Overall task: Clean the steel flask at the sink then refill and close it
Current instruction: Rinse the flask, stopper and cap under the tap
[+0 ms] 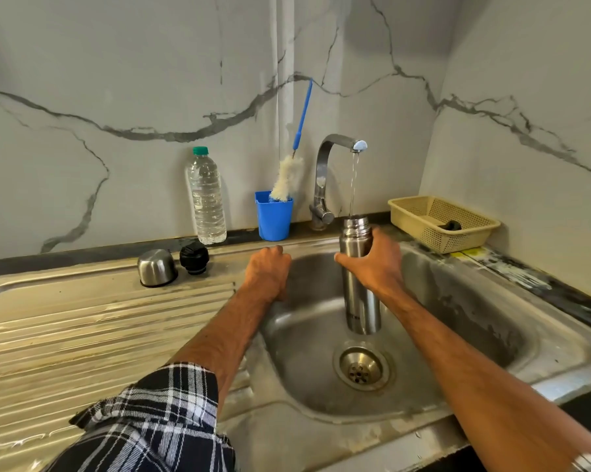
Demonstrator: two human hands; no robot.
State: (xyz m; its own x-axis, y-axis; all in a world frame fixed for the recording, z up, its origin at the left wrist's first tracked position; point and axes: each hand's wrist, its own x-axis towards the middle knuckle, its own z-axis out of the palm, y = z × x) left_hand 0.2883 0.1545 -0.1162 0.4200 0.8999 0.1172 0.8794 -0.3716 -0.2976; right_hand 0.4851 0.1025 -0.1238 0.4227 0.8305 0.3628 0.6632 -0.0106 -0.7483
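Steel flask (363,301), printed label (354,316) illegible

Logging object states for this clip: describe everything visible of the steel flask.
The steel flask is a slim brushed-metal cylinder with a narrower threaded neck and small dark lettering low on its body. It is uncapped and upright in the sink basin, just behind the drain; whether its base touches bottom is unclear. The right hand grips its upper body below the neck. A thin water stream from the tap runs into its open mouth.
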